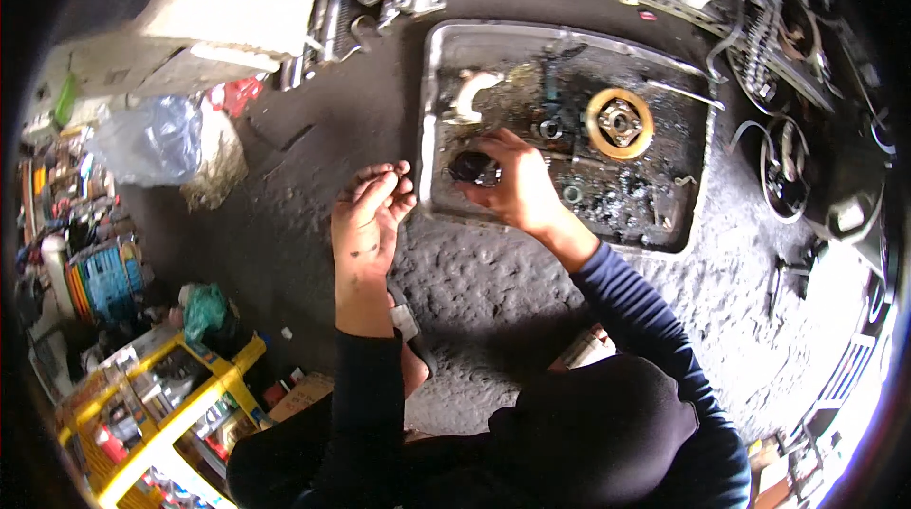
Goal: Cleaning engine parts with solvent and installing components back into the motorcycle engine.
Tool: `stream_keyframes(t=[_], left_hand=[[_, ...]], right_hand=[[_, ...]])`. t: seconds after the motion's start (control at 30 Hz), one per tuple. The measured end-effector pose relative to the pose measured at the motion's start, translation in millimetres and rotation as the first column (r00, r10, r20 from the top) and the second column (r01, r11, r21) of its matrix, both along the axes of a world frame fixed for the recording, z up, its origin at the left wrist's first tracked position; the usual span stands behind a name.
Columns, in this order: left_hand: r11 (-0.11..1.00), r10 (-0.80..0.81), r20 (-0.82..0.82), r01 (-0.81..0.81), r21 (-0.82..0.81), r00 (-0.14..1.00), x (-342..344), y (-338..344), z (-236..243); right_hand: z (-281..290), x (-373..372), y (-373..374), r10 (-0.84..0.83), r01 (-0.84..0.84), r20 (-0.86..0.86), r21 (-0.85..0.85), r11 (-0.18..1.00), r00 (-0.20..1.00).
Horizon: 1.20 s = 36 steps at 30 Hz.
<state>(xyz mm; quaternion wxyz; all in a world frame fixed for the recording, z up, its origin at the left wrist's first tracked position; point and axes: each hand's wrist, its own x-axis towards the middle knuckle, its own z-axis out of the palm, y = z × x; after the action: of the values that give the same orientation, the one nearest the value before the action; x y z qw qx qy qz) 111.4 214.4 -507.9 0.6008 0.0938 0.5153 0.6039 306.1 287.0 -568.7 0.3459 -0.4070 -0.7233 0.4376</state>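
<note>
My right hand (522,185) reaches over the left side of a metal tray (697,196). Its fingers close around a dark, shiny, round part (472,167), whose kind I cannot make out. My left hand (365,215), smudged with dirt, is just outside the tray's left edge, fingers curled with the tips drawn together. Whatever they pinch, if anything, is too small to name. Beyond my right hand lie a pale curved pipe piece (470,96) and a metal ring (548,129). A round part with a tan rim (620,124) lies farther right in the tray.
Small oily bits, a second ring (571,194) and a thin rod (683,93) also lie in the tray. On the left are a clear plastic bag (152,141) and a yellow rack (185,405) holding assorted items. Chains and metal parts (759,54) crowd the far right.
</note>
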Motion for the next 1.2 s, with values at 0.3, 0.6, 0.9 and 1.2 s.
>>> stream_keyframes(t=[0.3, 0.6, 0.9, 1.2], left_hand=[[0.891, -0.389, 0.399, 0.449, -0.065, 0.830, 197, 37, -25], [0.400, -0.842, 0.405, 0.916, 0.024, 0.357, 413, -35, 152], [0.001, -0.948, 0.305, 0.959, -0.283, 0.091, 532, -148, 346], [-0.164, -0.896, 0.443, 0.955, -0.245, -0.040, 740, -153, 433]], right_hand=[[89, 161, -58, -0.472, 0.474, 0.049, -0.029, 0.880, 0.880], [229, 337, -200, -0.866, 0.882, 0.184, -0.001, 0.472, 0.464], [426, 393, -345, -0.941, 1.000, 0.339, -0.019, -0.002, 0.004], [514, 563, -428, -0.859, 0.862, 0.333, -0.198, -0.468, -0.390]])
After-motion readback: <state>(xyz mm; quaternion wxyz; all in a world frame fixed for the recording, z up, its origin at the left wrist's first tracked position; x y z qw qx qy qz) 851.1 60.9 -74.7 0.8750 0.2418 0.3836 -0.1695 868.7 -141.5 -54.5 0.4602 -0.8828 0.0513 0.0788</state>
